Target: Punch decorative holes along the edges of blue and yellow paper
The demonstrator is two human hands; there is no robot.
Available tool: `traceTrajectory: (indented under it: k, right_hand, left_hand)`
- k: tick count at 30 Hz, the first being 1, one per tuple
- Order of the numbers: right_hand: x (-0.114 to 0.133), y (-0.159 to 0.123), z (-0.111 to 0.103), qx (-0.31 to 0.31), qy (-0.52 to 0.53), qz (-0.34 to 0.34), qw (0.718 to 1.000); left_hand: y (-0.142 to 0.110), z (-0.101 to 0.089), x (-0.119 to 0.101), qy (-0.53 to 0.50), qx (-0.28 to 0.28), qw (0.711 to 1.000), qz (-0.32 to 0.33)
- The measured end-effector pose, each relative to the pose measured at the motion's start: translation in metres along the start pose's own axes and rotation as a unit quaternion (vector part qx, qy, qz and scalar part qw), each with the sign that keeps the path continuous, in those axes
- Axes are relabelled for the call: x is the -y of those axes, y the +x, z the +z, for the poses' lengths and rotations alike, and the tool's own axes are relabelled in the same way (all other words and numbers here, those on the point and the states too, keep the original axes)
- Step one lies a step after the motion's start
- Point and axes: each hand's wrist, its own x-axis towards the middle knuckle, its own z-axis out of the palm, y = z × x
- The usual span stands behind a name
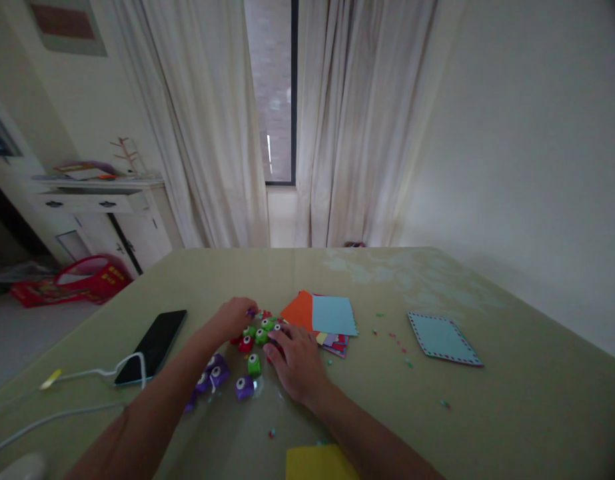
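Observation:
Both my hands rest on a cluster of small plastic paper punches on the table. My left hand (233, 319) curls its fingers over a purple punch (251, 311) at the cluster's far edge. My right hand (296, 360) lies palm down, fingers on a red punch (276, 329). Green punches (254, 364) and a red punch (245, 344) lie between the hands. Several purple punches (244, 387) sit below my left forearm. A stack of coloured paper squares (323, 317), orange and light blue on top, lies just right of my right hand.
A black phone (152, 345) with a white cable (82, 375) lies to the left. A light blue card with a punched border (443, 339) lies on the right, with paper bits (393, 339) scattered beside it. Yellow paper (320, 463) sits at the near edge. Curtains and a white cabinet (100, 213) stand beyond the table.

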Motion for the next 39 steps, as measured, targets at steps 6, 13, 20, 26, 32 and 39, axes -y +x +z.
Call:
traceTrajectory:
  k: [6, 13, 20, 26, 32, 39]
  right_hand:
    - [-0.001, -0.001, -0.003, 0.034, -0.013, 0.007, 0.999]
    - [0.001, 0.001, -0.002, 0.022, -0.034, 0.035, 0.999]
    - [-0.004, 0.002, -0.001, -0.005, -0.009, 0.026, 1.0]
    - [-0.006, 0.003, 0.001, 0.003, 0.005, 0.007, 1.0]
    - [-0.006, 0.002, 0.002, 0.021, -0.003, -0.027, 0.999]
    - [-0.008, 0.001, 0.004, -0.003, 0.016, -0.005, 1.0]
  left_hand:
    - [-0.075, 0.004, 0.033, 0.01, -0.131, 0.989, -0.068]
    - [-0.134, 0.028, 0.061, -0.029, -0.164, 0.981, -0.095]
    - [-0.131, 0.021, 0.066, -0.059, -0.13, 0.987, -0.079]
    - [-0.133, 0.026, 0.052, -0.061, -0.131, 0.987, -0.069]
    - [-0.137, 0.027, 0.001, -0.034, -0.16, 0.984, 0.068]
    - [-0.137, 0.04, -0.027, 0.025, -0.15, 0.98, 0.128]
